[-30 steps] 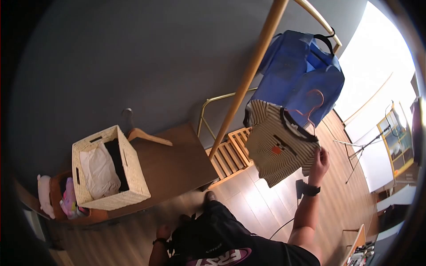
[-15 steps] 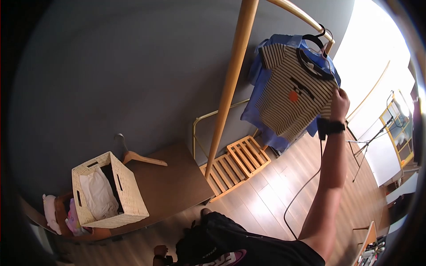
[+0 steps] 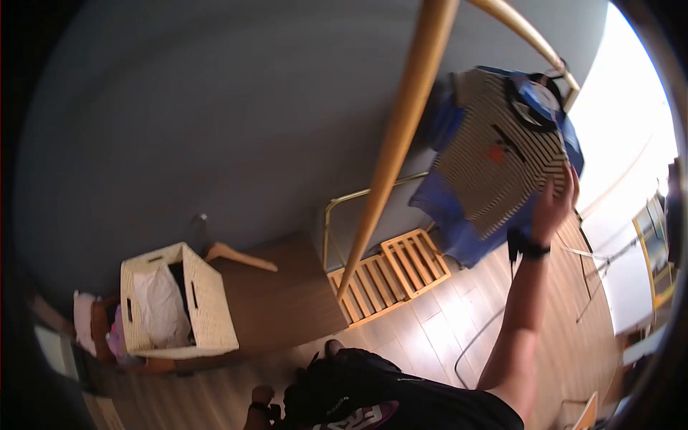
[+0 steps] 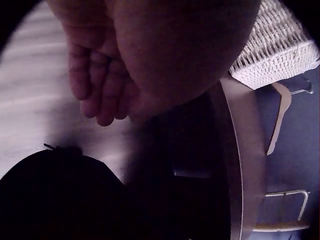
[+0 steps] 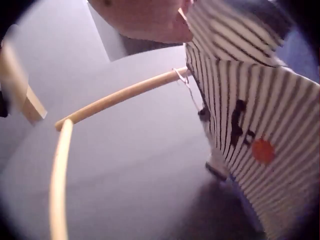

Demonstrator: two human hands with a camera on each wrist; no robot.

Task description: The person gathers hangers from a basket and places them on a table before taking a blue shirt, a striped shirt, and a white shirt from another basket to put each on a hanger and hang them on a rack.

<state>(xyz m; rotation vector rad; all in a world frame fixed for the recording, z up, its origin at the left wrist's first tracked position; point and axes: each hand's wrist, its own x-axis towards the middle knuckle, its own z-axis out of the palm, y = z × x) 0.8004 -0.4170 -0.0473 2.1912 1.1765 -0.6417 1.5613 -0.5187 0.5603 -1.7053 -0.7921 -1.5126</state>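
Observation:
A striped T-shirt (image 3: 494,154) with a dark collar and an orange dot hangs in front of a blue shirt (image 3: 448,229). The light hanger hook (image 5: 181,76) in the T-shirt sits over the wooden rail (image 5: 125,94) in the right wrist view. My right hand (image 3: 553,208) is at the T-shirt's sleeve on the right side, its fingers extended and the thumb apart from them. Low by my body, my left hand (image 4: 102,85) hangs with loosely bent fingers and holds nothing.
A woven basket (image 3: 215,304) with white and dark cloth stands on a brown bench (image 3: 287,287); a wooden hanger (image 3: 244,256) lies behind it. The rack's wooden post (image 3: 401,136) rises beside the slatted wood (image 3: 387,276). A tripod (image 3: 609,265) stands at right.
My right hand raised the striped T-shirt to the rail, in front of the blue shirt. Its grip on the sleeve has since loosened. My left hand stays low.

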